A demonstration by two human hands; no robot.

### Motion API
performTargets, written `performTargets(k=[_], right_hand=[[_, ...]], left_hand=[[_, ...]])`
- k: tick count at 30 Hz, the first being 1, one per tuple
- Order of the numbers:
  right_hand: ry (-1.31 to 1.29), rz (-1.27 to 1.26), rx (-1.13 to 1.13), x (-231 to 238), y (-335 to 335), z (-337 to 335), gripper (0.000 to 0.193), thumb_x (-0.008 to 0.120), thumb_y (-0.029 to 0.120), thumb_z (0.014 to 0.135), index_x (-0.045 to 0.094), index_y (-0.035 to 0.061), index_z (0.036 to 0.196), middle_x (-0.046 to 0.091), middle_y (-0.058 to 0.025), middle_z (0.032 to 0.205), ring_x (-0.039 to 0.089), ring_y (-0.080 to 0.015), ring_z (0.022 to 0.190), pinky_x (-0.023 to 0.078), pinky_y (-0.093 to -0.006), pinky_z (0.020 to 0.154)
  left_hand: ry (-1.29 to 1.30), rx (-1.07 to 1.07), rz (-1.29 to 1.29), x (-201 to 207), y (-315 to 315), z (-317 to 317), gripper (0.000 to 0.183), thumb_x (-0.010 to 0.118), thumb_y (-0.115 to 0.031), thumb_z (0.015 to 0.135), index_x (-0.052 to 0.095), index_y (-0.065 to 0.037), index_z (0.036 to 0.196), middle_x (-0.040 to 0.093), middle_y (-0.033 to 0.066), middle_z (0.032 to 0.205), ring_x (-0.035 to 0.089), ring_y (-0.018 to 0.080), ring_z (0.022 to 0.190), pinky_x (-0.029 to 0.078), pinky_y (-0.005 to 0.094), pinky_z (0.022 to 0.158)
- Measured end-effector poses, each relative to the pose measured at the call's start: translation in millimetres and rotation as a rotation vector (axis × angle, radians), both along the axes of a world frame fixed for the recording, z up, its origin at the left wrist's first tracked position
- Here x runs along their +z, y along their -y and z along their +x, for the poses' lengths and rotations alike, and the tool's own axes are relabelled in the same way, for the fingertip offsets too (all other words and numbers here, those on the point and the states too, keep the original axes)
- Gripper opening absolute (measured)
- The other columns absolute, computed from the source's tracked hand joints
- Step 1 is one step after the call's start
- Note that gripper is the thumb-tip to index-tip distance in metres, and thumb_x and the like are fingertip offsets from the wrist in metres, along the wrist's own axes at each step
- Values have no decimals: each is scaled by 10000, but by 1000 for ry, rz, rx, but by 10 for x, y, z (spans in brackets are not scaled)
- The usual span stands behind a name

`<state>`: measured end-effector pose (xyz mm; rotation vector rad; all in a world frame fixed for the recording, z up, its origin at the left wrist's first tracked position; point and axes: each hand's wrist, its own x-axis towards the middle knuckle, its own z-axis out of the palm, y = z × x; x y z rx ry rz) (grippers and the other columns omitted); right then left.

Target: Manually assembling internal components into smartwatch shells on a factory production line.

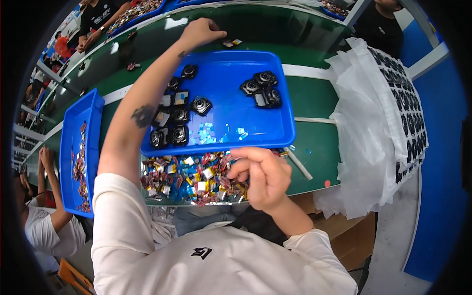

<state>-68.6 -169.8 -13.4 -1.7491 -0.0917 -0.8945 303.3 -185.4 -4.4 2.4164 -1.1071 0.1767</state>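
My left hand [202, 32] reaches over the far rim of a blue tray [221, 91] to the green belt. Its fingers are drawn together, with nothing visible between them. Just right of the fingertips, a small part [232, 43] with a yellow and silver piece lies on the belt. My right hand [265, 178] hovers over the tray's near side and a pile of small parts [201, 179], fingers loosely bent and apart. Nothing shows in it. Inside the tray, black camera-like modules [200, 105] stand at the left, partly behind my left forearm, and more modules [265, 89] at the right.
Light blue film pieces [204, 132] lie in the tray. A second blue tray [73, 128] with small parts is at the left. On the right, a stack of white sheeting [361, 123] carries rows of black modules. Other people sit across the belt and at the left.
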Motion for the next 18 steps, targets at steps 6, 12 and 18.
performTargets(k=[6, 12, 18], right_hand=[[176, -132, 7, 4, 10, 5, 194, 394, -44, 742, 576, -26, 675, 583, -59, 527, 486, -109, 427, 387, -233, 424], [177, -285, -52, -7, -35, 0, 198, 430, -37, 643, 618, 19, 613, 565, -55, 528, 467, -116, 434, 372, -244, 425], [140, -228, -111, 75, -84, -1, 145, 493, -49, 625, 612, 32, 604, 595, -58, 555, 518, -157, 456, 402, -263, 434]], left_hand=[[20, -202, -43, 653, -1226, -1487, 314, 658, -293, 809, 605, -12, 678, 568, 87, 589, 543, 193, 526, 423, 299, 517], [-232, -291, -223, 350, -1907, -2599, 109, 706, -103, 735, 661, -16, 783, 567, 91, 643, 525, 207, 565, 416, 324, 531], [-103, -396, -207, 118, -1881, -2878, 211, 701, -52, 697, 698, -104, 902, 532, 51, 808, 511, 233, 798, 439, 331, 667]])
